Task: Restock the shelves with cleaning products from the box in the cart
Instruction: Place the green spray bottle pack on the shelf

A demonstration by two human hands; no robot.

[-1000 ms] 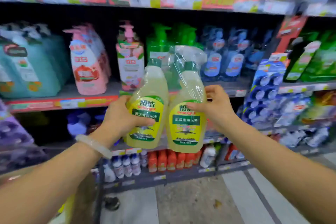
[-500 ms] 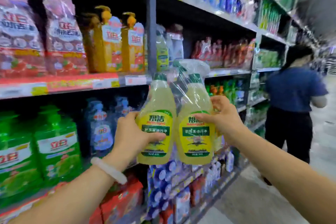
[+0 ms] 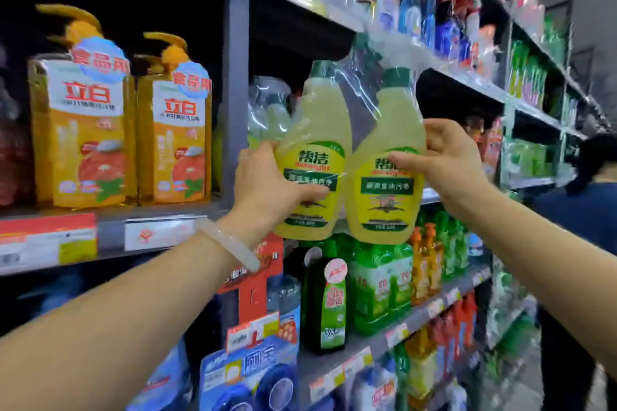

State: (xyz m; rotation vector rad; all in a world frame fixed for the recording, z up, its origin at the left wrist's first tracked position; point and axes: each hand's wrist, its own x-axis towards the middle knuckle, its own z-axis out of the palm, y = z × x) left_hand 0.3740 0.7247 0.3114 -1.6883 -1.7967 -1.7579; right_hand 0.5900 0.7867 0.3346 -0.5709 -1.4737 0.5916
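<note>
Two wrapped bottles (image 3: 347, 157), seemingly twin-packed.

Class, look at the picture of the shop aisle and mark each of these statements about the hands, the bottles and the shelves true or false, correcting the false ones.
1. The twin pack of yellow bottles is wrapped in clear plastic. True.
2. Only the left hand holds the pack. False: the right hand grips its other side as well.
3. Two orange pump bottles stand on the shelf to the left of the pack. True.
4. The pack already stands on a shelf board. False: both hands hold it up in front of the shelves.
5. The wrist with the pale bracelet is the right one. False: it is the left.
</note>
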